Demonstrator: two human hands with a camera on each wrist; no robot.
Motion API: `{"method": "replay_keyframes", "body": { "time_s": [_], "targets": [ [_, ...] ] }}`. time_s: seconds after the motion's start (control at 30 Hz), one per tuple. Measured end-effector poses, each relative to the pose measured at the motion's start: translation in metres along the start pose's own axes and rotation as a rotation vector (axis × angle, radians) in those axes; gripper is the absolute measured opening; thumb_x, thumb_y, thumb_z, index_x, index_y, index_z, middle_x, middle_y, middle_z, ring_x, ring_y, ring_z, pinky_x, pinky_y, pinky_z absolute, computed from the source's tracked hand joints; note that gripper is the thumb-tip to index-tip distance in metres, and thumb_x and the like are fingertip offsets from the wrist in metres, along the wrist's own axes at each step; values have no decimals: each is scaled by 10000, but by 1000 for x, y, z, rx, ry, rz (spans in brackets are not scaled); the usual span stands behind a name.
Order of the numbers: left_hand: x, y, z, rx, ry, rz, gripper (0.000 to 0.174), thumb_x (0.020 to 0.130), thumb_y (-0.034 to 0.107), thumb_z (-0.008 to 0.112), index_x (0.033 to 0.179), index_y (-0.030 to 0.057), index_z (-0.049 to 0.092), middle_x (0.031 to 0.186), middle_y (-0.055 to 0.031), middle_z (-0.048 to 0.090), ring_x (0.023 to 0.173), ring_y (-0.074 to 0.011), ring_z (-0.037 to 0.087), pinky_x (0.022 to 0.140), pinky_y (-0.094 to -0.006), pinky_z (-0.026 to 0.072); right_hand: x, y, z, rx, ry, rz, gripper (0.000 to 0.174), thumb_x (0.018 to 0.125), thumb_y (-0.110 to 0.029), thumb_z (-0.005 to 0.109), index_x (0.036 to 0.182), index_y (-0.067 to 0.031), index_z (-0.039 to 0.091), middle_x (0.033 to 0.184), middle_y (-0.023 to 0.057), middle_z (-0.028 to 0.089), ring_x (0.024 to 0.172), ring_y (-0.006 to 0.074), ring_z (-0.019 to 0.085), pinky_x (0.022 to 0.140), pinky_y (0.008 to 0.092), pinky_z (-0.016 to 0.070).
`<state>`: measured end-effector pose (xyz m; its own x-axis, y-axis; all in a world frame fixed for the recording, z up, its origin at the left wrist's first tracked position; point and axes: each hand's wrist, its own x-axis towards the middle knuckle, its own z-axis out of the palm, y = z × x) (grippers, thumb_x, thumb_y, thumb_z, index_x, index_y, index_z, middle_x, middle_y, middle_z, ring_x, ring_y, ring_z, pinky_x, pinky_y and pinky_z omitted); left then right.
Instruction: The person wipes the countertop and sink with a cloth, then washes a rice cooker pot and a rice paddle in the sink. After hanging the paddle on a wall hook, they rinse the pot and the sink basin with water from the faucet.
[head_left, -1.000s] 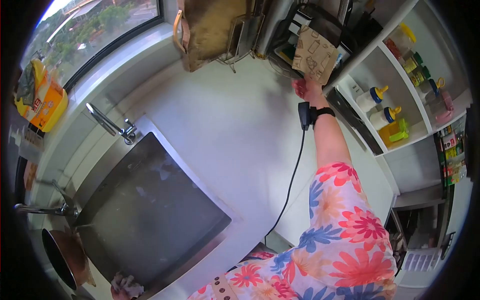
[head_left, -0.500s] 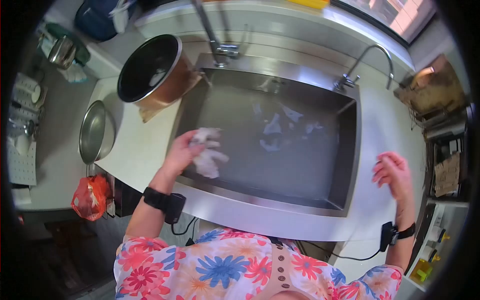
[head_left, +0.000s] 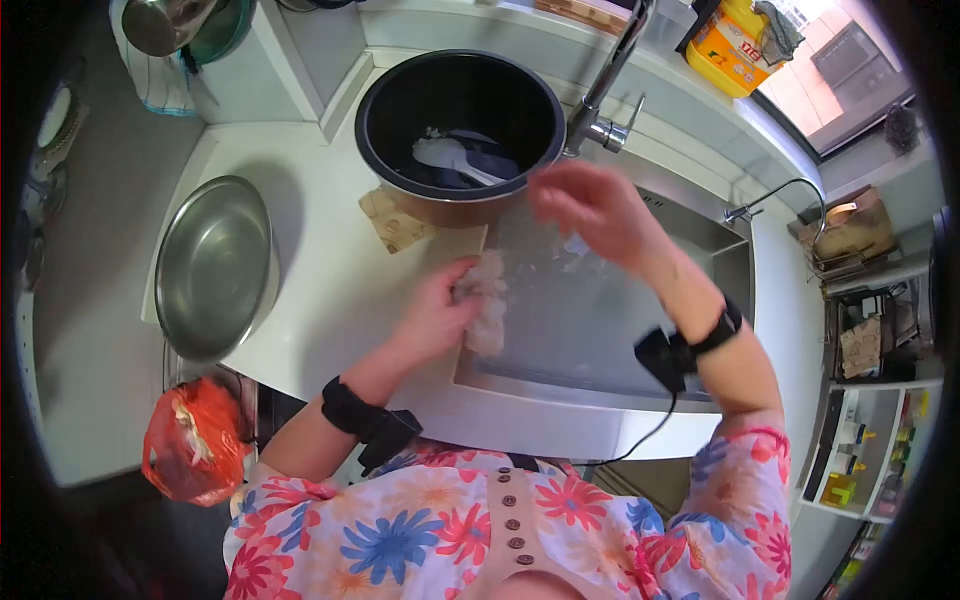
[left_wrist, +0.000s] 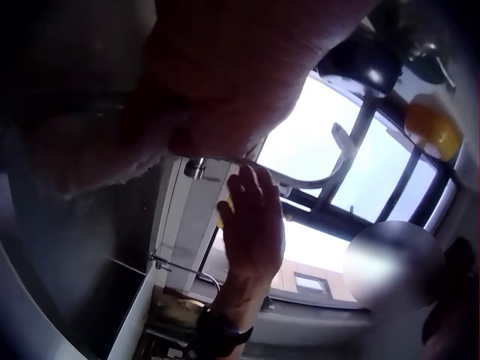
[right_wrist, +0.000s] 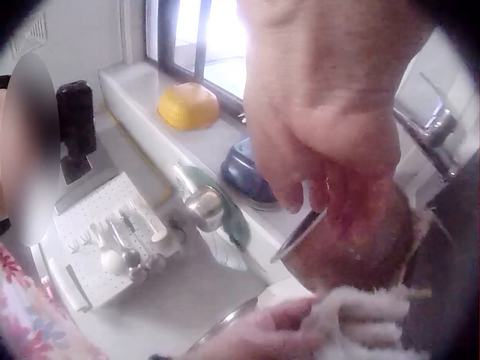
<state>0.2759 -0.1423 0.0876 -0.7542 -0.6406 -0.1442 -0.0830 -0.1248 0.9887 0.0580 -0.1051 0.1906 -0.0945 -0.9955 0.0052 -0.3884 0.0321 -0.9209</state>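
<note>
My left hand grips a crumpled white cloth at the left edge of the sink. Above the sink, my right hand hangs with loose fingers, holding nothing; in the head view it overlaps the right rim of a pot. That pot is black inside and copper-coloured outside, with a white spoon lying in it. Under the pot a patterned brown pad sticks out. The cloth also shows in the right wrist view, below my right hand.
On the counter to the left stands an oval metal bowl. A red plastic bag hangs below the counter edge. Behind the sink rise a tall tap and a thin curved tap. A yellow bottle stands on the sill.
My right hand has come away from the brown patterned piece by the right-hand shelf and across the sink to the pot. My left hand keeps hold of the cloth. The head view has swung left.
</note>
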Motion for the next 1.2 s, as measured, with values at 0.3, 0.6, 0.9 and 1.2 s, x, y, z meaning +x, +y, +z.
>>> {"method": "replay_keyframes", "body": {
  "time_s": [0.3,0.6,0.9,1.2],
  "targets": [
    [-13,-14,-69,45,153,-87,505,792,5,540,1265,-73,381,1152,-118,543,1008,-152,535,857,-272,440,150,23,47,-1169,-547,148,252,736,-182,605,938,-34,637,869,169,639,821,320,614,725,363,497],
    [-10,-8,-66,856,248,135,552,707,91,625,1233,47,465,1120,-197,552,957,-312,573,841,-374,453,140,-2,22,-1427,-518,119,314,717,-59,522,1011,-102,626,967,123,637,929,294,605,775,377,497],
    [-7,88,-89,387,328,113,406,731,8,618,1130,-15,545,988,-64,625,864,-125,582,748,-250,479,107,-31,-5,-1205,-299,8,337,728,-100,555,1030,-222,636,1012,57,632,971,270,591,785,364,494],
    [128,100,-79,1191,104,573,412,734,79,539,1146,69,535,1159,-141,511,1052,-321,476,922,-382,372,78,-44,4,-1112,-206,-21,394,774,-143,590,1164,-198,564,962,93,635,944,295,579,802,403,459]
  ]
}}
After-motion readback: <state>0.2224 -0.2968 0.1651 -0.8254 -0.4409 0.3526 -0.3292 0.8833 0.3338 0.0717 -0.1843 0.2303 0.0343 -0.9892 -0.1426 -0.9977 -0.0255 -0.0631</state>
